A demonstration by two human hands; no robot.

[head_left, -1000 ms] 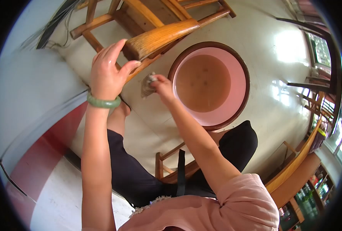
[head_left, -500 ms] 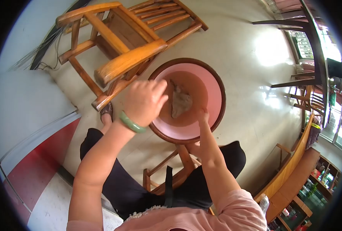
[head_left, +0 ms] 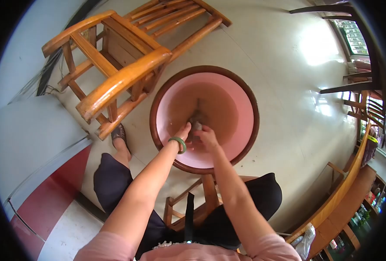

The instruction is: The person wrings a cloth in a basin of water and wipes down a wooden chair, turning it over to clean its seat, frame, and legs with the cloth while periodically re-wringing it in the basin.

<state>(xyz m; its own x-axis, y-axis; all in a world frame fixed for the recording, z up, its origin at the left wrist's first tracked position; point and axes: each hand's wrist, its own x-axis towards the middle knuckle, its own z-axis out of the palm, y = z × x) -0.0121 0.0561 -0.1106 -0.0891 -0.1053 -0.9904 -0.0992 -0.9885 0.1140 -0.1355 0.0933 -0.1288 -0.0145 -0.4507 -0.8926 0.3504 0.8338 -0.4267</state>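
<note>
Compared with half a second ago, your left hand is now reaching inside the basin instead of hovering by its left rim, your right hand is coming in from the right side, and the cloth, spread out then, is bunching up between them.

The cloth is sitting near the middle of the basin, slightly towards you, at the water. Your hands are meeting there: the right is pinching the cloth, while the left is touching it, though you cannot tell from here how firmly it is closing. You seem to be working the cloth in the water; you are doing best by gathering loose ends into both palms, squeezing evenly, and keeping everything low and inside the rim so drips are falling back in. The green bracelet is circling your left wrist close to the near wall, so avoid knocking it there.

The basin, pink inside with a brown rim, is holding murky brown water well below its rim; the murk is hiding whatever is lying deeper. It is standing on the pale floor, with a wooden chair resting just beyond on the far left. At the near right, shelves are holding bottles, too small to make out.
</note>
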